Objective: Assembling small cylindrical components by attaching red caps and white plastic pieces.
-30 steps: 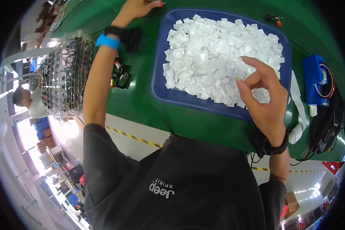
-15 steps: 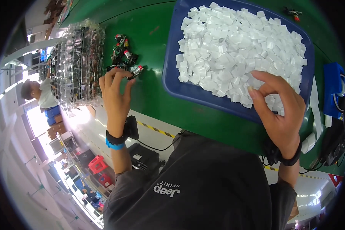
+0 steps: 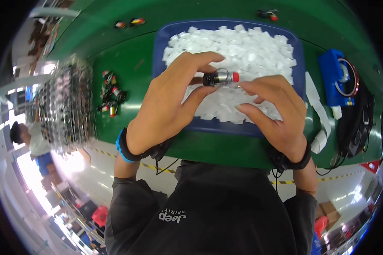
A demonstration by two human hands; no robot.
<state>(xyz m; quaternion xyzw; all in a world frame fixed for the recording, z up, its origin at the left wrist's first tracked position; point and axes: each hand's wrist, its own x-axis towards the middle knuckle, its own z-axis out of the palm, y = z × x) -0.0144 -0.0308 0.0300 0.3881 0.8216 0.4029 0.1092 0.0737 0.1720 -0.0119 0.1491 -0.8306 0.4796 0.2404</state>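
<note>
Over the blue tray (image 3: 159,49), my left hand (image 3: 159,104) is closed on a small cylindrical part (image 3: 222,77) with a silver body, black end, red tip and a thin wire loop. It looks like a small motor, lying level with its red end pointing right. My right hand (image 3: 283,114) is just right of that red end, thumb and forefinger apart, and I see nothing held between them. Below both hands, small white square pieces (image 3: 230,42) fill the tray. Several similar parts (image 3: 111,91) lie in a loose pile on the green table to the left.
Clear plastic trays of parts (image 3: 68,106) are stacked at the table's left. More loose parts (image 3: 137,21) lie beyond the tray. On the right are a blue device (image 3: 334,78), a white strip (image 3: 317,102) and a black bag-like item (image 3: 355,123). Another person (image 3: 38,142) is far left.
My left hand has brought one part from the left pile to above the tray. My right hand stays over the tray, its thumb and forefinger now near the part's red end. The view has shifted.
</note>
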